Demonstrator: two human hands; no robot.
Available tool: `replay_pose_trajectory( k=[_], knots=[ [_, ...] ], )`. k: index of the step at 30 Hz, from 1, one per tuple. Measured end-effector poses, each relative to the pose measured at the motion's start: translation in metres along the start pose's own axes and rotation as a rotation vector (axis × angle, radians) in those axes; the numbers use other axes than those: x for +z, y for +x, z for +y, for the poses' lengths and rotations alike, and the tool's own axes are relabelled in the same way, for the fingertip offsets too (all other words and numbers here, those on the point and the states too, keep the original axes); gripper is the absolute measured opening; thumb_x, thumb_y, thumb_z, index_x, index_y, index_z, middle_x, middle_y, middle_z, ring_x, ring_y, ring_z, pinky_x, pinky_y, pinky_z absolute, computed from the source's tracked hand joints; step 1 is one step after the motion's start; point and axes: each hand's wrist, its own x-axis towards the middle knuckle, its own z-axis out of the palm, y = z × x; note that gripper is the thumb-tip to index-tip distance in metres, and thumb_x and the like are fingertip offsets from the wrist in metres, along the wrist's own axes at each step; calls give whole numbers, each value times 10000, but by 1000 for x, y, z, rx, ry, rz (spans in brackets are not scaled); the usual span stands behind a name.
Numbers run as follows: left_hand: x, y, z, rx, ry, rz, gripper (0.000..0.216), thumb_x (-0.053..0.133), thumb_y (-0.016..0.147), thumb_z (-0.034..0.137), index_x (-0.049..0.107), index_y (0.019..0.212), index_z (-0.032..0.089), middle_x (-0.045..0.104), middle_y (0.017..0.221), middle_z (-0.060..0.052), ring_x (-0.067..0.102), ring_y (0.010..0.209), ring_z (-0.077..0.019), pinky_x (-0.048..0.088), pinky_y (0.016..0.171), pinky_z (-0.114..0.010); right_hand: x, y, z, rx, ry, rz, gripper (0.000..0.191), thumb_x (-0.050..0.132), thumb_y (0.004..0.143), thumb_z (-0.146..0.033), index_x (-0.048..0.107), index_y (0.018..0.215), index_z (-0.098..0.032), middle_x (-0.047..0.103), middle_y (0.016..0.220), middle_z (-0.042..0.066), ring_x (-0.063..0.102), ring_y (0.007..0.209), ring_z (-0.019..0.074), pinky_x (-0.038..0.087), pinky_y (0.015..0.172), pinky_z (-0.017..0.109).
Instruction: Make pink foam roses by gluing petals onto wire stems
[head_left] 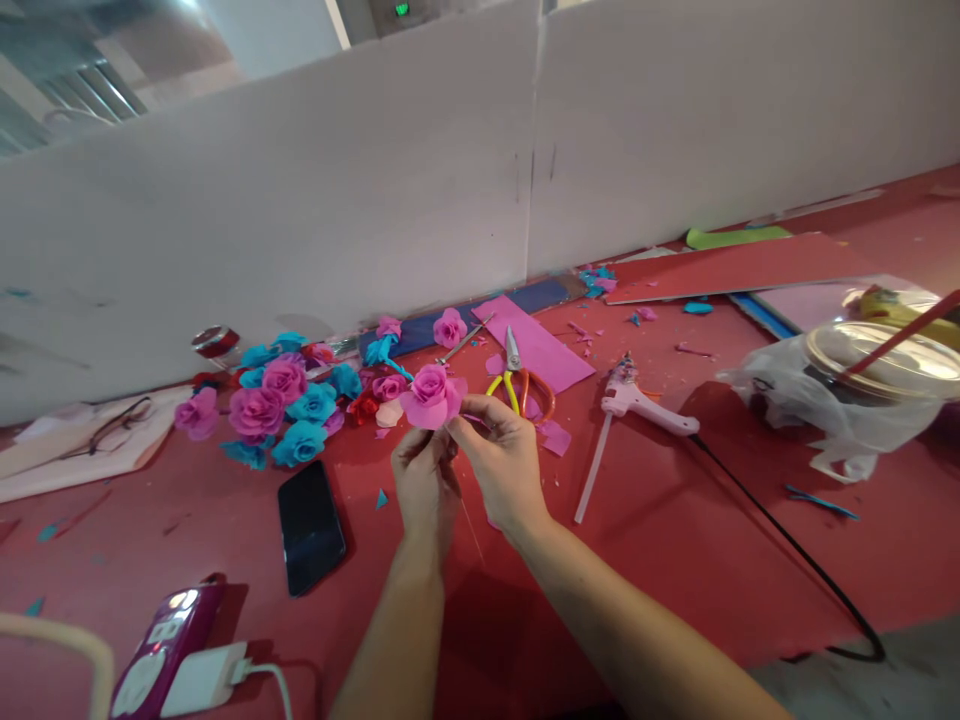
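Note:
Between my hands, above the middle of the red table, is a pink paper flower (431,396) with layered petals. My left hand (425,475) is closed around its underside, and a thin stem or thread trails down below. The fingers of my right hand (504,462) pinch a petal at the flower's right edge. Just behind them lie scissors (513,375) with yellow and orange handles, next to a sheet of pink paper (536,345). A bunch of pink, blue and red paper flowers (289,400) rests to the left.
A glue gun (645,402) with a black cord lies to the right. Farther right, a lidded bowl (877,365) sits in a plastic bag. A phone (311,527), a purple power strip (169,640) and a white charger (204,680) are at left. A white partition (375,190) stands behind.

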Motion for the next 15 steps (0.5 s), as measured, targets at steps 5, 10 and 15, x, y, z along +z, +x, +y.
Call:
replay_pose_trajectory(
  k=[5, 10, 15],
  knots=[
    [2, -3, 0, 6, -20, -4, 151, 822, 514, 174, 697, 598, 159, 557, 515, 49, 494, 501, -48, 392, 508, -157, -1, -1, 0, -63, -31, -21, 120, 676, 710, -188, 666, 829, -199, 667, 819, 13, 636, 793, 154, 542, 734, 291],
    [4, -5, 2, -27, -46, 22, 161, 812, 467, 140, 691, 570, 158, 659, 596, 11, 559, 546, -69, 429, 519, -155, 0, -2, -2, -124, -97, -9, 144, 683, 709, -173, 644, 845, -199, 643, 811, 5, 613, 765, 139, 522, 740, 285],
    [1, -6, 4, -60, -39, 0, 159, 786, 469, 133, 712, 607, 161, 691, 618, -14, 612, 580, -101, 480, 563, -178, 1, -8, -5, -262, -181, -20, 176, 658, 733, -127, 633, 884, -213, 625, 829, 2, 586, 764, 137, 504, 737, 285]
  ],
)
